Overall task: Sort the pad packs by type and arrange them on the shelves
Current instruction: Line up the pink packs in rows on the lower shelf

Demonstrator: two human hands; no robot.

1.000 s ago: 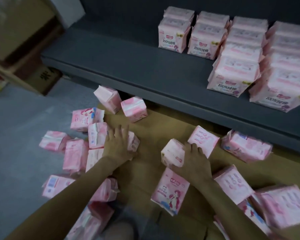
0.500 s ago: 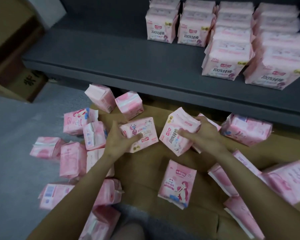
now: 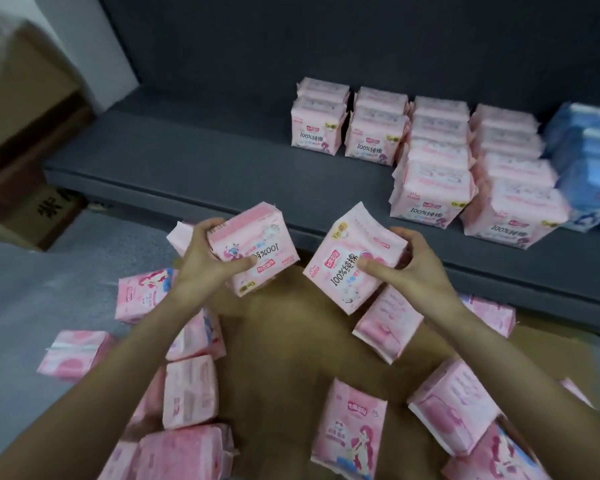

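Observation:
My left hand (image 3: 201, 263) grips a pink pad pack (image 3: 257, 247) printed "100%", held upside down above the floor. My right hand (image 3: 409, 268) grips a second pink pack (image 3: 350, 258) of the same print, tilted. Both packs hang in front of the dark grey shelf (image 3: 205, 168). On the shelf's right half stand rows of matching pink packs (image 3: 430, 192), with blue packs (image 3: 589, 161) at the far right. Several loose pink packs (image 3: 187, 393) lie scattered on the floor below my arms.
A flattened brown cardboard sheet (image 3: 291, 341) lies on the floor under the loose packs. Cardboard boxes (image 3: 32, 188) stand at the left beside the shelf. The left half of the shelf is bare. Grey floor (image 3: 32, 289) stretches to the left.
Both hands have lifted their packs off the floor pile and raised them toward the shelf edge. The view has tilted up, bringing the blue packs into sight.

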